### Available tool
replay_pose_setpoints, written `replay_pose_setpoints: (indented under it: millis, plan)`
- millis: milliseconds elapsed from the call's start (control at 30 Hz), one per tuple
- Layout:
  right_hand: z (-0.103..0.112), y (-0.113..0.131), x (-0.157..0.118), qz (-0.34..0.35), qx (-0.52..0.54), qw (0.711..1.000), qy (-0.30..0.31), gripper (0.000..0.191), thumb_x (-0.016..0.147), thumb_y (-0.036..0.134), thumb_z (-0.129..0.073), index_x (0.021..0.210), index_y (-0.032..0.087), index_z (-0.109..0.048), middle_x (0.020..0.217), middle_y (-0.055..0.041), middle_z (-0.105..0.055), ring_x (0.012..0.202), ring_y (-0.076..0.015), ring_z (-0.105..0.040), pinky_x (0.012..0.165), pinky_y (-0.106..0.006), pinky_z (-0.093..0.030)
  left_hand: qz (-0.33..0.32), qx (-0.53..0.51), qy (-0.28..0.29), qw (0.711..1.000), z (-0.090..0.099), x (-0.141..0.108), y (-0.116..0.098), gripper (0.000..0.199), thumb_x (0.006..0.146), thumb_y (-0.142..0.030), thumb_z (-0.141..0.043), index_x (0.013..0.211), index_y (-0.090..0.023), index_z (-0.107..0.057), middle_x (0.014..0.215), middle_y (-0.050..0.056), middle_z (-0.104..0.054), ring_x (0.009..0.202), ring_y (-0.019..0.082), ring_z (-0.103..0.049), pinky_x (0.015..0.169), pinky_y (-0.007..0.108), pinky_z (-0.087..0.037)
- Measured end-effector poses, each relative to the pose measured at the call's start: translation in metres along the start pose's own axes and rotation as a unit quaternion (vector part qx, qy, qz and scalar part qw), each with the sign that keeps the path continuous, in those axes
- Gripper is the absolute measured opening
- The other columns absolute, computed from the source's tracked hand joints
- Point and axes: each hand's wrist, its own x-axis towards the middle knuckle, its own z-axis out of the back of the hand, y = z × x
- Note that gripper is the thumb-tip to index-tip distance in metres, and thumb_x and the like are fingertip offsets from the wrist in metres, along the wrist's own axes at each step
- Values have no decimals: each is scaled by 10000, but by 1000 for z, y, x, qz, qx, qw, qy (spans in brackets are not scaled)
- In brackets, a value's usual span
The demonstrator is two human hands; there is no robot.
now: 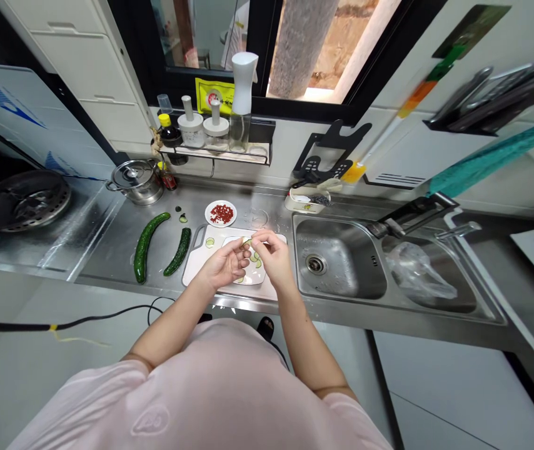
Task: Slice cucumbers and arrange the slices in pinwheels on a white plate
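Over a white plate (254, 279), my left hand (222, 265) and my right hand (272, 253) meet at the fingertips. Between them is a thin green cucumber slice (247, 240), pinched by thumb and fingers of both hands. My left palm is turned upward with its other fingers loosely curled. Several pale green cucumber slices (256, 259) lie on the plate, partly hidden by my hands. The plate rests on a white cutting board (196, 265) with a grey handle, where another slice (209, 242) lies at the upper left.
Left of the board lie a cut cucumber (177, 252) and a longer whole one (147, 247). Behind it stands a small plate of chopped red pieces (221, 214). A steel pot (136, 181) is at the back left. To the right is a double sink (342, 262) with a plastic bag (419, 272).
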Motion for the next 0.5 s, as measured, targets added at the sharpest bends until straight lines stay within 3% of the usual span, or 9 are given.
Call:
replay_pose_setpoints:
  millis: [233, 500]
  plan:
    - [-1, 2, -1, 11, -7, 1000, -2, 190, 828, 343, -576, 713, 196, -614, 887, -43, -614, 902, -168, -563, 747, -286, -449, -99, 63, -14, 993, -3, -4, -3, 250, 701, -307, -726, 855, -155, -602, 741, -5, -563, 577, 41, -488, 408, 124, -279]
    - [-2, 5, -3, 23, -26, 999, -6, 176, 824, 336, -589, 712, 203, -621, 872, -34, -609, 892, -165, -557, 740, -288, -445, -222, 193, -91, 951, -10, -10, -6, 325, 587, -275, -789, 808, -156, -582, 732, -26, -543, 614, 40, -483, 465, 124, -297]
